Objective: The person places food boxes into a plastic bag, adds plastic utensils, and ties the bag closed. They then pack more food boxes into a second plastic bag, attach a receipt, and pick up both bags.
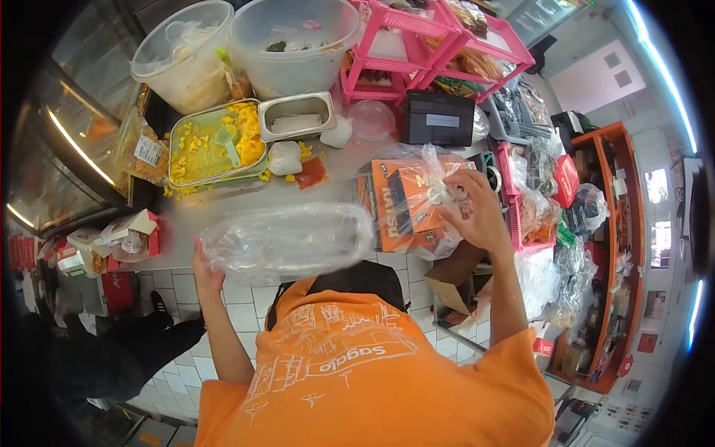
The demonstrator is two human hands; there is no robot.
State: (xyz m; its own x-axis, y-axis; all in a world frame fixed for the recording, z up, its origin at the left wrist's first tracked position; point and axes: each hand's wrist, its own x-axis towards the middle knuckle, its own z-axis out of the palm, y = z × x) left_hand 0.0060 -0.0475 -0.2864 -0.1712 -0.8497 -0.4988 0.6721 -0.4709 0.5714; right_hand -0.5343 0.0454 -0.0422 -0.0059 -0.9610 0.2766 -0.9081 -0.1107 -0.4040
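My left hand [207,268] is closed on one end of a long clear plastic bag [290,237], which stretches sideways above the front edge of the metal counter. On the right, an orange box [393,201] with "KATSU" lettering sits inside a clear plastic bag [432,167]. The gathered top of that bag is in the fingers of my right hand [477,208], which bend around the bunched plastic. The fingertips of my left hand are partly hidden behind the clear plastic.
A metal tray [195,141] of yellow food with a green scoop stands behind, near a steel container [296,115]. Two plastic tubs [294,33], pink racks [406,37] and a tablet [439,119] line the back. Someone in dark clothing [97,354] stands at the left.
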